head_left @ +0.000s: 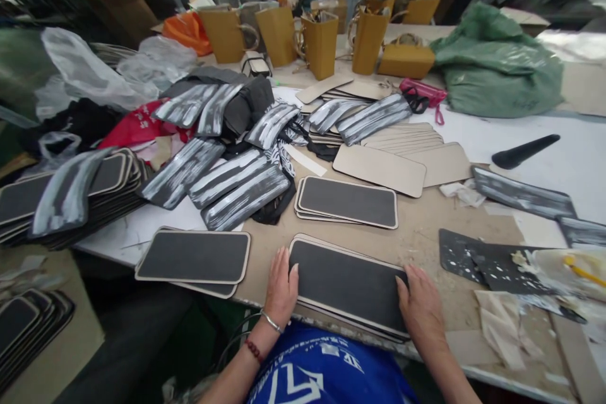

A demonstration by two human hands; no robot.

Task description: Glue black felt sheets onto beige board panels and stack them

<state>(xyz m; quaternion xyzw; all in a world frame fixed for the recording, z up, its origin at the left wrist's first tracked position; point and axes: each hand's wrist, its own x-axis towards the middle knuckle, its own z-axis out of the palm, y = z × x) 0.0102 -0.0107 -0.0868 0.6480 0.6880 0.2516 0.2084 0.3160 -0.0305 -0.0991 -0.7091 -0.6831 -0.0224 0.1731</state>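
Observation:
A stack of dark panels with beige borders (345, 281) lies at the table's front edge. My left hand (283, 284) is against the stack's left end, and my right hand (421, 303) is against its right end; both hold it between them. Two similar panels (194, 255) rest to the left of my left hand. Behind the held stack sits a smaller pile of the same panels (348, 202). Plain beige panels (379, 169) are fanned out farther back.
Dark strips streaked with white (239, 186) lie across the left and middle. Mustard bags (319, 44) stand at the back, beside a green plastic bag (502, 69). A black tool (525, 151) and a glue-smeared board (492, 265) are at right.

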